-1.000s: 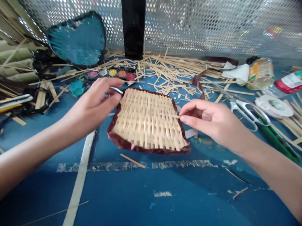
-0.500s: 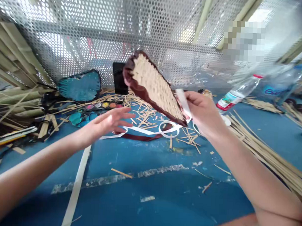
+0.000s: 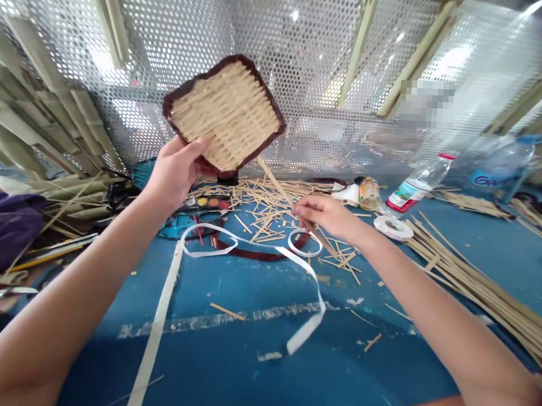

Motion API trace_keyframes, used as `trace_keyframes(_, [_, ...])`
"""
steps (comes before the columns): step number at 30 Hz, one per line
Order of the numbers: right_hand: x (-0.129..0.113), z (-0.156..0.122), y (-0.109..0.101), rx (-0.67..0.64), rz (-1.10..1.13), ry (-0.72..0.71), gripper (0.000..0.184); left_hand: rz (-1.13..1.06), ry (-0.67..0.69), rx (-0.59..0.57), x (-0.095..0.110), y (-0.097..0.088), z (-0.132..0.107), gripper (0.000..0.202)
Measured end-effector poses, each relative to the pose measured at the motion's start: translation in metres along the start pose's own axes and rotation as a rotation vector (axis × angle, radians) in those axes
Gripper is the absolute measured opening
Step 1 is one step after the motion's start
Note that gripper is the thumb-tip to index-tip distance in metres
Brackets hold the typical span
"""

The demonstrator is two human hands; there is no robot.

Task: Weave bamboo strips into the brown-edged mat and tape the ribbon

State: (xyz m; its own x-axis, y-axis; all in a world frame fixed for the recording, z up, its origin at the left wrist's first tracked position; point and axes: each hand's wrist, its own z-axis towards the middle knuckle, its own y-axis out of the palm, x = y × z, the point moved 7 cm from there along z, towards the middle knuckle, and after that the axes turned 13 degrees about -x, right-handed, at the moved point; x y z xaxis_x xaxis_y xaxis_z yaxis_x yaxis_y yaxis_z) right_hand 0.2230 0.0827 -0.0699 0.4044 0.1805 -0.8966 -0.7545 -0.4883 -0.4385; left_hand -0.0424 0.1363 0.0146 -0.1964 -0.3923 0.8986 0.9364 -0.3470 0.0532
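We see 2 bare hands above a blue table (image 3: pixel 210 368). The left hand (image 3: pixel 176 169) grips a woven panel (image 3: pixel 225 114) by its near left edge, with the thumb on the weave and the other fingers mostly hidden behind it. The panel, edged in dark brown, is tilted and raised off the table, left of centre, against the mesh wall (image 3: pixel 299 66).

The right hand (image 3: pixel 322 216), lower and farther right, has its fingertips pressed together on a thin strip (image 3: pixel 274 179) that slants up left to the panel's near right edge; we cannot tell if the 2 are joined.

Below the hands, we find a white ribbon (image 3: pixel 305 333) looping over the table and a brown ribbon (image 3: pixel 260 255). Scattered sticks (image 3: pixel 265 218) lie on the far side. To the right, we note a tape roll (image 3: pixel 393 228) near a bottle (image 3: pixel 408 194); to the left, a purple cloth (image 3: pixel 9 233).
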Motion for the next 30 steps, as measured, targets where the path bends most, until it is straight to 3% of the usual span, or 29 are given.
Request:
trace_keyframes(4, [0.016,0.007,0.038,-0.285,0.180,0.015,0.034,0.114,0.005,-0.033,0.007,-0.024,0.002,0.050])
trace_keyframes(7, [0.021,0.009,0.050,-0.222,0.259,0.011,0.037,0.155,0.042,0.007,0.015,-0.042,0.002,0.053])
trace_keyframes(12, [0.032,0.009,0.051,-0.130,0.361,0.013,0.043,0.270,-0.062,0.037,0.010,-0.061,0.001,0.047])
trace_keyframes(20, [0.035,0.007,0.060,-0.194,0.433,-0.022,0.036,0.203,-0.038,0.068,0.009,-0.056,-0.002,0.038])
trace_keyframes(30, [0.034,0.004,0.064,-0.247,0.419,-0.006,0.035,0.217,-0.066,0.023,-0.002,-0.055,0.001,0.042])
